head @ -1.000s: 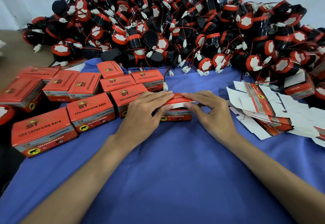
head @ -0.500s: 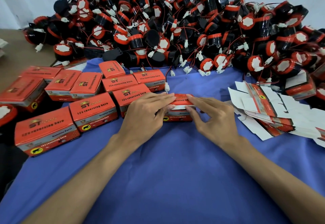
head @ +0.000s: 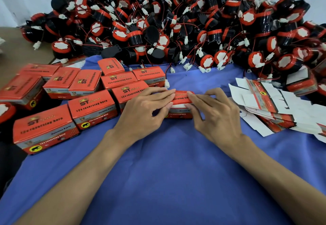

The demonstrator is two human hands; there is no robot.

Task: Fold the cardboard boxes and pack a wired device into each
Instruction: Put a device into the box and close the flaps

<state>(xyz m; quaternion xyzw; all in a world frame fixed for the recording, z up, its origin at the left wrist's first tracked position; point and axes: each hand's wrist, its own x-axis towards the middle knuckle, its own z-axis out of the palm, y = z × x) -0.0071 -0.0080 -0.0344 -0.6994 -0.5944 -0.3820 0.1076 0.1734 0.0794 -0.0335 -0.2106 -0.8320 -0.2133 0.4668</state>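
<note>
A small red cardboard box (head: 180, 115) stands on the blue cloth (head: 167, 168) at the centre, its top flap partly down with a white gap under it. My left hand (head: 146, 109) holds the box from the left, fingers over the flap and thumb at its front edge. My right hand (head: 217, 114) holds it from the right, fingertips on the flap and thumb below. What is inside the box is hidden. A big pile of black-and-red wired devices (head: 176, 23) with white plugs lies behind.
Several closed red boxes (head: 91, 108) sit in rows to the left, reaching close to my left hand. A stack of flat unfolded cartons (head: 268, 104) lies to the right. A brown surface (head: 15, 51) shows at the far left.
The top flap has come further down over the box. My right fingers have shifted onto the flap, and both thumbs now sit at its front edge.
</note>
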